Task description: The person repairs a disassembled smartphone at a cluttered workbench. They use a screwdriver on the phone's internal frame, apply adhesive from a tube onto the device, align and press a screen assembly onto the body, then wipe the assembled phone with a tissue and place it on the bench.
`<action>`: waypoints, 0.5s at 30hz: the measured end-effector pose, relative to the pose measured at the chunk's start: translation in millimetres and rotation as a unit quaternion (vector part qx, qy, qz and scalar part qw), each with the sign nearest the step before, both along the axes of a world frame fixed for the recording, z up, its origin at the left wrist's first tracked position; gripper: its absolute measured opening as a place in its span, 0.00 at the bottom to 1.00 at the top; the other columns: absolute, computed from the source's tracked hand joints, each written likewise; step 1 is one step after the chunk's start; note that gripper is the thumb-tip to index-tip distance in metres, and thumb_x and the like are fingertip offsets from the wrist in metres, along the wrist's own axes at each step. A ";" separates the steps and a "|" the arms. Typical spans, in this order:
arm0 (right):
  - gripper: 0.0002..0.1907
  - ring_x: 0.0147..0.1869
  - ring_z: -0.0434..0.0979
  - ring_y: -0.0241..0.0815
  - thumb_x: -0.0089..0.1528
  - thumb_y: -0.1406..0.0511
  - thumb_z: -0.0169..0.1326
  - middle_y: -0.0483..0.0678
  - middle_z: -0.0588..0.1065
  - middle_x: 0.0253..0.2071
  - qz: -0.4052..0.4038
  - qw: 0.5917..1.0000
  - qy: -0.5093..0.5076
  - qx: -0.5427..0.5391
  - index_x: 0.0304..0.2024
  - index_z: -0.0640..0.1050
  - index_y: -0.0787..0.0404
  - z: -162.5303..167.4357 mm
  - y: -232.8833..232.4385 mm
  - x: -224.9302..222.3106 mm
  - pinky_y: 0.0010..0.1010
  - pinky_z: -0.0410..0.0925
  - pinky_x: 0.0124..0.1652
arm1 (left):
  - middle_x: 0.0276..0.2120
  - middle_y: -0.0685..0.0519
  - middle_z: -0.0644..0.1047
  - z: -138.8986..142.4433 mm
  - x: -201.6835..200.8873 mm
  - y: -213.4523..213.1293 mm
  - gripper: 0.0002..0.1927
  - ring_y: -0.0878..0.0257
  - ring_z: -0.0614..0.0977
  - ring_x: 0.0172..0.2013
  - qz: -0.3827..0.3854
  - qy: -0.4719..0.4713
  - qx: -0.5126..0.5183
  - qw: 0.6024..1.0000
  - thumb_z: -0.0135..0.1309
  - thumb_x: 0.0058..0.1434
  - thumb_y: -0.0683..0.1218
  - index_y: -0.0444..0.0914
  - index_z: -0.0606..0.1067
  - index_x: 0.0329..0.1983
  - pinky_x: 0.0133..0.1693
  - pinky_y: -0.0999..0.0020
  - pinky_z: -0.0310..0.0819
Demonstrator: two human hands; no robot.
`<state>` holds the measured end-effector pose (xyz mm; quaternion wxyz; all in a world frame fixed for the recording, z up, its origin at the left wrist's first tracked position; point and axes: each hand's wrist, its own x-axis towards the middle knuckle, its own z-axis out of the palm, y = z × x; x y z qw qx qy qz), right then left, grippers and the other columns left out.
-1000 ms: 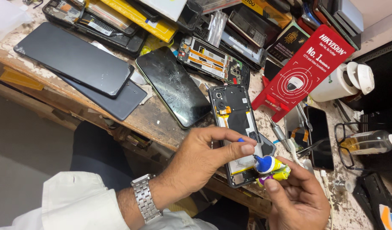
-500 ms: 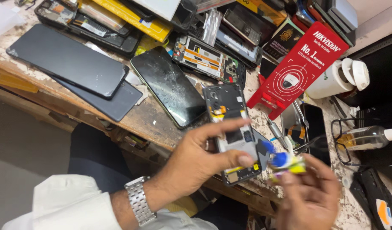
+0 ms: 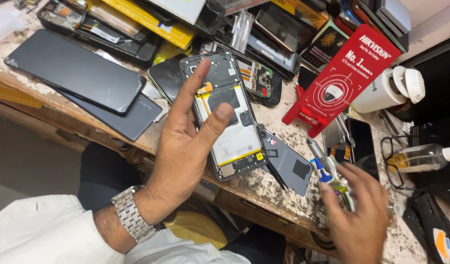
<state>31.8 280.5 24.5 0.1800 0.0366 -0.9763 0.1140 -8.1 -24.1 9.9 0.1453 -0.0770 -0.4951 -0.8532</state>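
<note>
Since half a second ago the left hand [image 3: 186, 146] has lifted the opened phone [image 3: 230, 117] up and turned it face-on to the camera, and the right hand [image 3: 359, 215] has dropped away toward the bench edge with the small tube [image 3: 332, 182].

The left hand grasps the phone from behind: its thumb presses the pale battery area and its forefinger runs up the frame's left edge, so the phone stands propped above the worn workbench [image 3: 264, 188].

Beyond that grip, toward the back of the bench, lies a long yellow box [image 3: 146, 19]. Right of the grip stands a red folded card sign [image 3: 345, 78] with white lettering and a round target pattern, leaning upright. Just past the sign sits a white cup-shaped container [image 3: 381, 90] on its side; its contents cannot be made out. Left of the grip lie two dark flat screen panels [image 3: 73, 73], one overlapping the other. Below and right of the phone rests a grey back cover [image 3: 288, 164].

Near the right hand lies a clear bottle [image 3: 418, 157] with a white cap, holding yellowish liquid.

The right hand, blurred, closes its fingers on the tube, which has a blue cap and a yellow-green body.
</note>
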 end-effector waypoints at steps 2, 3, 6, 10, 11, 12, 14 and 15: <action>0.22 0.61 0.72 0.52 0.57 0.59 0.63 0.51 0.78 0.55 0.079 0.997 -0.012 0.021 0.52 0.81 0.60 11.9 -13.8 -9.7 0.41 0.64 0.59 | 0.70 0.44 0.68 -0.7 0.6 0.4 0.37 0.62 0.71 0.68 -0.005 -0.014 0.017 1.000 0.54 0.72 0.49 0.37 0.53 0.79 0.69 0.65 0.66; 0.23 0.60 0.72 0.52 0.56 0.59 0.63 0.50 0.78 0.55 0.109 0.993 -0.031 0.015 0.52 0.81 0.59 15.4 -20.4 -15.6 0.40 0.63 0.59 | 0.69 0.43 0.70 -1.6 0.4 -0.1 0.37 0.62 0.72 0.67 -0.004 -0.020 0.024 1.000 0.54 0.72 0.48 0.38 0.54 0.79 0.69 0.64 0.66; 0.18 0.58 0.75 0.50 0.57 0.60 0.63 0.48 0.80 0.50 0.139 0.988 -0.063 0.010 0.49 0.83 0.58 21.1 -37.8 -30.4 0.40 0.64 0.58 | 0.71 0.44 0.68 -4.9 2.2 -3.7 0.36 0.62 0.71 0.68 0.014 -0.009 0.008 1.000 0.53 0.73 0.47 0.37 0.53 0.80 0.70 0.65 0.65; 0.15 0.50 0.78 0.46 0.59 0.61 0.61 0.47 0.81 0.46 0.120 0.986 -0.113 -0.026 0.47 0.84 0.56 20.8 -58.9 -50.5 0.37 0.69 0.52 | 0.67 0.44 0.70 -7.5 4.6 -4.6 0.40 0.62 0.74 0.64 -0.011 -0.033 0.051 0.998 0.54 0.69 0.41 0.39 0.50 0.80 0.66 0.65 0.71; 0.14 0.49 0.79 0.46 0.60 0.61 0.61 0.47 0.81 0.43 0.121 0.986 -0.113 -0.010 0.47 0.84 0.56 19.7 -63.7 -55.1 0.38 0.69 0.51 | 0.67 0.44 0.69 -7.8 5.3 -3.3 0.41 0.62 0.74 0.64 -0.008 -0.034 0.046 0.998 0.55 0.68 0.39 0.39 0.49 0.80 0.66 0.65 0.72; 0.13 0.48 0.79 0.47 0.60 0.62 0.61 0.48 0.81 0.41 0.122 0.986 -0.112 0.006 0.46 0.85 0.56 17.1 -69.3 -61.0 0.39 0.70 0.50 | 0.67 0.45 0.69 -8.2 5.6 -2.8 0.42 0.63 0.74 0.64 -0.004 -0.035 0.040 0.999 0.55 0.66 0.37 0.39 0.48 0.79 0.65 0.66 0.73; 0.12 0.46 0.80 0.46 0.60 0.62 0.61 0.48 0.80 0.39 0.101 0.986 -0.129 0.014 0.46 0.85 0.55 13.1 -77.0 -69.3 0.39 0.71 0.48 | 0.67 0.45 0.69 -9.1 7.8 -2.3 0.43 0.63 0.74 0.63 -0.010 -0.038 0.028 0.999 0.54 0.65 0.34 0.38 0.49 0.79 0.65 0.66 0.73; 0.12 0.44 0.81 0.45 0.60 0.62 0.61 0.47 0.80 0.39 0.080 0.986 -0.144 0.006 0.45 0.85 0.54 11.3 -79.8 -72.8 0.38 0.72 0.47 | 0.67 0.45 0.69 -9.5 9.3 -2.4 0.43 0.64 0.74 0.63 -0.012 -0.039 0.022 0.999 0.54 0.64 0.32 0.38 0.49 0.79 0.64 0.67 0.73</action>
